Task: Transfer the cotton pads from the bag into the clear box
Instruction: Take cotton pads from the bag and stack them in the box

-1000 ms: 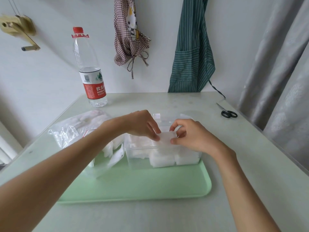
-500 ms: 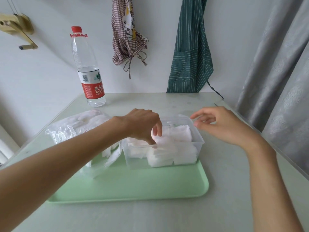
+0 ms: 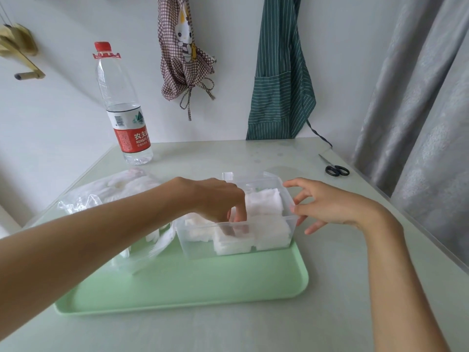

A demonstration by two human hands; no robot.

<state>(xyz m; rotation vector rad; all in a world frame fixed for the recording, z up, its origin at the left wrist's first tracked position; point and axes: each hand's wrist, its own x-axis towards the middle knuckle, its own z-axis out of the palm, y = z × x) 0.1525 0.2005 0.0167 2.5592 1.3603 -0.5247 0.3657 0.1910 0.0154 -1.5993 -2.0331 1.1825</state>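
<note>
- Your left hand [image 3: 218, 199] reaches into the clear box [image 3: 236, 243], fingers curled down onto the cotton pads [image 3: 264, 204]; whether they pinch one, I cannot tell.
- Your right hand [image 3: 327, 204] is spread, fingertips at the box's right rim.
- The bag [image 3: 106, 194] lies left of the box on the green tray [image 3: 193, 285].

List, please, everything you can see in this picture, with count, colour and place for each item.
clear box: one, transparent, on the tray
cotton pads: several stacks, white, inside the clear box
bag: one, clear plastic, left of the box, partly on the tray
tray: one, pale green, on the table
table: one, pale
water bottle: one, clear with red cap, far left
scissors: one pair, black handles, far right
checked cloth: one, red-white, on wall
striped apron: one, green, on wall
curtain: grey, right
left hand: fingers in the box, on the pads
right hand: open, touching the box's right end
</note>
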